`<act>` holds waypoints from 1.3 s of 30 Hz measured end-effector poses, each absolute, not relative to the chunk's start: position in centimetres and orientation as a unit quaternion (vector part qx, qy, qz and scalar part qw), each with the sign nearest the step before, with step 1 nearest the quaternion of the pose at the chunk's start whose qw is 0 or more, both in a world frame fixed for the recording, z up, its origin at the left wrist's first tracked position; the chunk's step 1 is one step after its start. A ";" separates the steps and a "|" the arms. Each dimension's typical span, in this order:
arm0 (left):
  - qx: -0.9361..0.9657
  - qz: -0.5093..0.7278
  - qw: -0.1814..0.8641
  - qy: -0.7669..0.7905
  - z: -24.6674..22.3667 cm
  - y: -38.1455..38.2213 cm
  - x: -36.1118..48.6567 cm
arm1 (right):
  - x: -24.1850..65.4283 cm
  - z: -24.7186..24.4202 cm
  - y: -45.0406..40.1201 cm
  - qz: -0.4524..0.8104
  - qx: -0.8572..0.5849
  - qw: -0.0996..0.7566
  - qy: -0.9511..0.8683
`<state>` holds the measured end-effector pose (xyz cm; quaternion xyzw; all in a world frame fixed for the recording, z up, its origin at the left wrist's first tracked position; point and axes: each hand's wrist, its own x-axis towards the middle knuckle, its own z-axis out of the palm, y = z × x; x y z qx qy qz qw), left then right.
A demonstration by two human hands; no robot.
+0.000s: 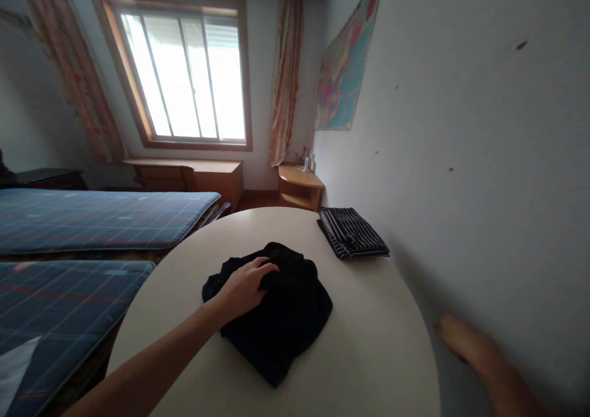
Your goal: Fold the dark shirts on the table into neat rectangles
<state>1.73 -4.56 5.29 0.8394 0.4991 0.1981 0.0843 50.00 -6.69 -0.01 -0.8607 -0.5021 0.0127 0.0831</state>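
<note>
A crumpled black garment [281,312] lies in a loose heap on the round cream table [369,343]. My left hand [246,285] is on the heap's upper left part, its fingers bent into the fabric; the fingertips are partly lost in the dark folds. What kind of garment it is cannot be made out. Off the table's right edge, close to the wall, my right hand [456,337] is smeared by motion, and its fingers do not show clearly. A folded black-and-white striped cloth [354,233] rests at the table's far right edge.
The white wall [483,220] runs along the right side, with a map [348,67] on it. Two beds with blue plaid mattresses [101,220] stand at the left. Beyond the table are a wooden corner shelf [299,176], a desk [207,166] and a window [184,79].
</note>
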 end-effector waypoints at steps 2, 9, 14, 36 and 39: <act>0.847 0.221 0.039 0.482 5.6 -5.2 2.2 | 50.5 1.7 -4.7 -0.007 -0.849 0.024 -0.528; 0.899 0.166 0.087 0.395 8.7 -7.9 3.1 | 42.1 6.1 5.6 -0.045 -0.736 0.212 -0.641; 0.853 0.193 0.154 0.460 8.4 -6.4 2.0 | 37.1 4.1 9.6 -0.038 -0.700 0.178 -0.690; 0.798 0.277 0.156 0.511 8.6 -2.8 2.9 | 35.8 25.9 7.9 -0.160 -0.387 0.734 -0.534; 0.760 0.430 0.197 0.446 12.0 -2.2 5.7 | 32.5 29.9 6.3 -0.117 -0.317 0.725 -0.600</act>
